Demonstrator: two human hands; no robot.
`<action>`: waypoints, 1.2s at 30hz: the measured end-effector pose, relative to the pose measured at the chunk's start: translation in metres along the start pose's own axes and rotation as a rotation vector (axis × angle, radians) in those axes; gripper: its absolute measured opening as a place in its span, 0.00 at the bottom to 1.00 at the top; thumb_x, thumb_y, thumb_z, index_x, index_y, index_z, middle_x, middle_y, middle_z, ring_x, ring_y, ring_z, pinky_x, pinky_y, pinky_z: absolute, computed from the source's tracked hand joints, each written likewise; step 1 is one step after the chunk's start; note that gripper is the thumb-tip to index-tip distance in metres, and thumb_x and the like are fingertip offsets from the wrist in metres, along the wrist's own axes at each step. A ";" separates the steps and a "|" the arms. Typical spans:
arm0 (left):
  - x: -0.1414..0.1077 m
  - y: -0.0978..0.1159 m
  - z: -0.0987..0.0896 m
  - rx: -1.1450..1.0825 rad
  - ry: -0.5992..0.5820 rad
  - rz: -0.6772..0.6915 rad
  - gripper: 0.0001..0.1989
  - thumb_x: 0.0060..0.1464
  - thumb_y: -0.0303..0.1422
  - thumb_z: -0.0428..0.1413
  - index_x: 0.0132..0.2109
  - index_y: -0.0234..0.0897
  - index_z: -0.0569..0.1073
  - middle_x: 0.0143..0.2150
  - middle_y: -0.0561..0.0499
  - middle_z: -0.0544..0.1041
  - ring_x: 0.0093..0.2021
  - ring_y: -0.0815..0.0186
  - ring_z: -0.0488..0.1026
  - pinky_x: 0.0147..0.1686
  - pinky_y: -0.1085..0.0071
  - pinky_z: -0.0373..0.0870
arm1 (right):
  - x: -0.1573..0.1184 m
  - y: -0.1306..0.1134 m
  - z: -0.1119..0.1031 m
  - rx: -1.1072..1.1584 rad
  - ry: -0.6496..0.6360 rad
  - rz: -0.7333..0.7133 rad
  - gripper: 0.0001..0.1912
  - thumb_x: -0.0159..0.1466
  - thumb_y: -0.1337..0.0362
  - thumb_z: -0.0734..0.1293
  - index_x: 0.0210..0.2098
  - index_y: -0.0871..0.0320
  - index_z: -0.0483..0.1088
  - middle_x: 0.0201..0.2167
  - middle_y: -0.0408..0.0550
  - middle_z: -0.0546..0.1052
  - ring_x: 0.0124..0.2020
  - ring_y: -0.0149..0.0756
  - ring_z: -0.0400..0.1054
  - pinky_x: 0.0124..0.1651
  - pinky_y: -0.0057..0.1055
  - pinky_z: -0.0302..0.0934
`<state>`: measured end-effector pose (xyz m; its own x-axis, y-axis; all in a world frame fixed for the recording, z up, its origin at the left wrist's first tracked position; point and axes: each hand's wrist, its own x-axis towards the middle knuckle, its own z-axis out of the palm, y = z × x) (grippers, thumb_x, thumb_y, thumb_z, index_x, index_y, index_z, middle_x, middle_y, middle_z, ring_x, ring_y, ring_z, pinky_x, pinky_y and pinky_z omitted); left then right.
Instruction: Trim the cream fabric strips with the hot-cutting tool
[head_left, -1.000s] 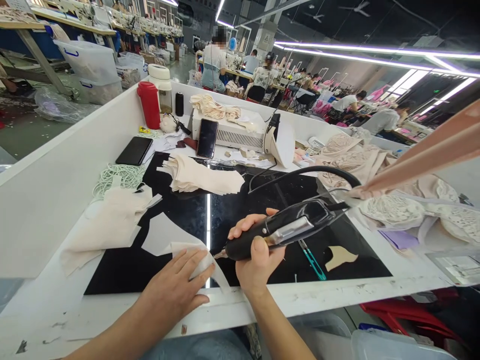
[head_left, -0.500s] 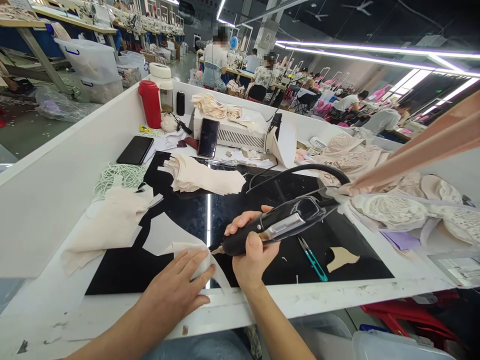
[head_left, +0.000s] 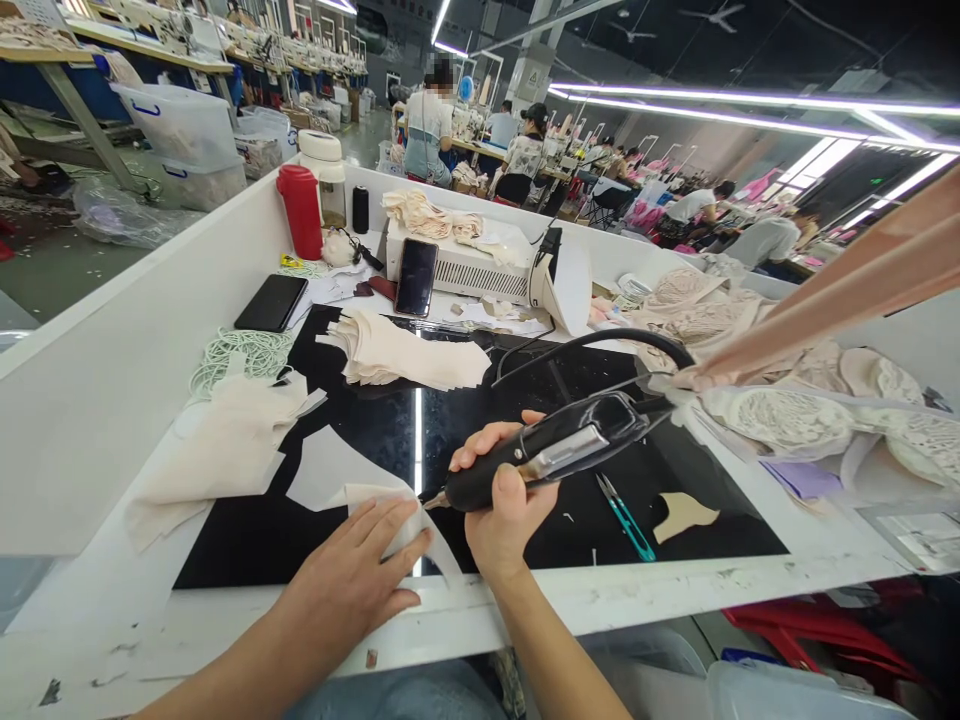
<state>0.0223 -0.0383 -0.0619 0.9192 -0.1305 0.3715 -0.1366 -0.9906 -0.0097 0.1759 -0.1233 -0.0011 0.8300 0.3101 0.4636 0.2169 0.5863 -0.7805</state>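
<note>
My left hand (head_left: 358, 562) lies with fingers stretched out, pressing a pale fabric piece (head_left: 330, 470) onto the black glossy board (head_left: 247, 545). A narrow curved strip of that fabric runs out past my fingertips toward the board's front edge. In my right hand (head_left: 504, 520) is a black corded handheld tool (head_left: 555, 445) with a silver lever, held with the thumb on top. Its thin metal tip touches or nearly touches the fabric beside my left fingertips. Turquoise thread snips (head_left: 626, 518) and a beige cut-out piece (head_left: 684, 516) lie to the right.
A stack of cream pieces (head_left: 412, 350) lies at the board's back, another cream pile (head_left: 225, 430) at its left. Behind stand a white vented box (head_left: 465, 265), a phone (head_left: 417, 277) and a red cup (head_left: 301, 212). Lace bra pieces (head_left: 780, 415) and a hanging peach strip (head_left: 825, 295) fill the right.
</note>
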 end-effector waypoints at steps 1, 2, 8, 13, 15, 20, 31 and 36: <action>0.000 0.000 0.000 -0.004 0.003 -0.001 0.25 0.67 0.47 0.59 0.62 0.36 0.72 0.62 0.36 0.76 0.62 0.49 0.75 0.58 0.52 0.76 | 0.000 0.000 0.000 -0.005 0.001 0.003 0.22 0.65 0.52 0.71 0.54 0.47 0.61 0.34 0.38 0.71 0.27 0.31 0.68 0.31 0.34 0.69; 0.000 -0.001 0.001 -0.009 0.007 -0.002 0.24 0.68 0.47 0.58 0.62 0.36 0.72 0.62 0.36 0.76 0.62 0.49 0.76 0.58 0.53 0.76 | 0.001 -0.001 0.001 -0.009 0.004 0.004 0.22 0.65 0.52 0.71 0.54 0.47 0.61 0.33 0.38 0.71 0.27 0.31 0.68 0.31 0.34 0.69; 0.000 -0.001 0.002 -0.016 0.007 -0.004 0.24 0.69 0.48 0.55 0.62 0.36 0.72 0.62 0.35 0.76 0.62 0.48 0.75 0.58 0.52 0.76 | 0.002 -0.001 0.001 0.009 0.002 -0.007 0.22 0.65 0.53 0.71 0.54 0.47 0.62 0.33 0.39 0.71 0.27 0.31 0.68 0.30 0.33 0.69; -0.001 -0.001 0.002 -0.034 0.008 -0.017 0.23 0.69 0.46 0.56 0.62 0.37 0.72 0.62 0.36 0.76 0.62 0.49 0.74 0.59 0.52 0.74 | 0.000 0.002 0.001 -0.021 0.012 -0.002 0.21 0.66 0.54 0.70 0.55 0.47 0.61 0.33 0.38 0.71 0.26 0.31 0.68 0.31 0.34 0.69; -0.001 -0.001 0.003 -0.046 0.011 -0.022 0.23 0.69 0.46 0.56 0.62 0.37 0.72 0.62 0.37 0.76 0.62 0.49 0.74 0.59 0.53 0.74 | 0.000 0.001 0.002 -0.039 0.019 0.011 0.21 0.66 0.55 0.70 0.55 0.47 0.61 0.33 0.39 0.71 0.26 0.31 0.68 0.31 0.35 0.70; -0.001 -0.001 0.002 -0.051 0.012 -0.016 0.23 0.70 0.46 0.54 0.63 0.37 0.72 0.63 0.36 0.75 0.62 0.49 0.74 0.60 0.52 0.73 | 0.003 -0.004 0.002 0.002 0.046 0.003 0.20 0.65 0.55 0.71 0.53 0.48 0.63 0.32 0.38 0.71 0.26 0.30 0.68 0.29 0.32 0.68; -0.001 -0.001 0.002 -0.057 0.009 -0.016 0.24 0.68 0.46 0.58 0.63 0.36 0.72 0.62 0.35 0.76 0.62 0.47 0.75 0.58 0.50 0.76 | -0.003 -0.002 -0.003 -0.022 0.002 0.008 0.19 0.67 0.55 0.70 0.55 0.47 0.62 0.34 0.39 0.72 0.27 0.31 0.69 0.32 0.35 0.69; 0.002 -0.016 -0.014 -0.148 0.003 -0.034 0.19 0.73 0.42 0.50 0.64 0.41 0.72 0.61 0.45 0.78 0.59 0.57 0.78 0.56 0.61 0.80 | 0.000 0.002 -0.007 -0.010 -0.014 0.007 0.20 0.67 0.55 0.70 0.56 0.48 0.63 0.34 0.40 0.73 0.27 0.31 0.70 0.32 0.33 0.69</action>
<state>0.0212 -0.0224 -0.0477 0.9231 -0.0970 0.3720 -0.1588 -0.9774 0.1393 0.1799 -0.1273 -0.0057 0.8242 0.3248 0.4638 0.2162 0.5766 -0.7879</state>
